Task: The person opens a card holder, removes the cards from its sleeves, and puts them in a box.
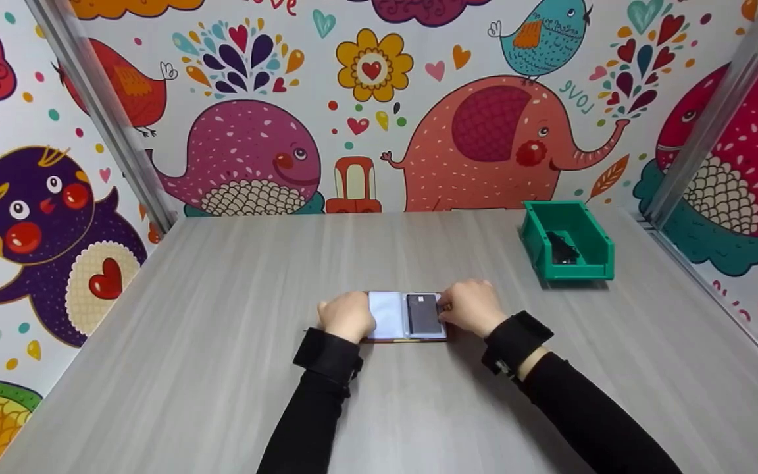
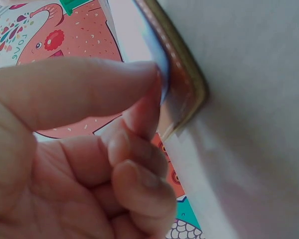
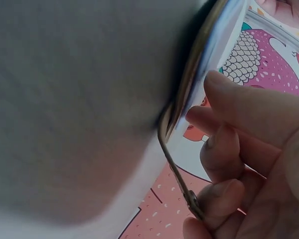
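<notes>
A card holder (image 1: 387, 316) with pale, see-through sleeves and a brown cover lies unfolded on the table. Behind its right-hand sleeve shows a dark grey card (image 1: 424, 315) with a small light chip. My left hand (image 1: 347, 316) pinches the left edge between thumb and forefinger; in the left wrist view the bluish sleeve (image 2: 162, 55) stands over the stitched brown cover (image 2: 182, 94). At the right edge, my right hand (image 1: 474, 306) has thumb and forefinger bent about the sleeve's border, beside the card. A strap with a snap (image 3: 192, 199) sticks out beneath those fingers.
A green bin (image 1: 580, 271) with black items (image 1: 562, 247) inside stands at the table's back right. Printed panels (image 1: 366, 118) wall the table (image 1: 234, 289) at the back and sides, with metal posts (image 1: 106, 118) at the corners. Black bands (image 1: 329, 355) wrap both wrists.
</notes>
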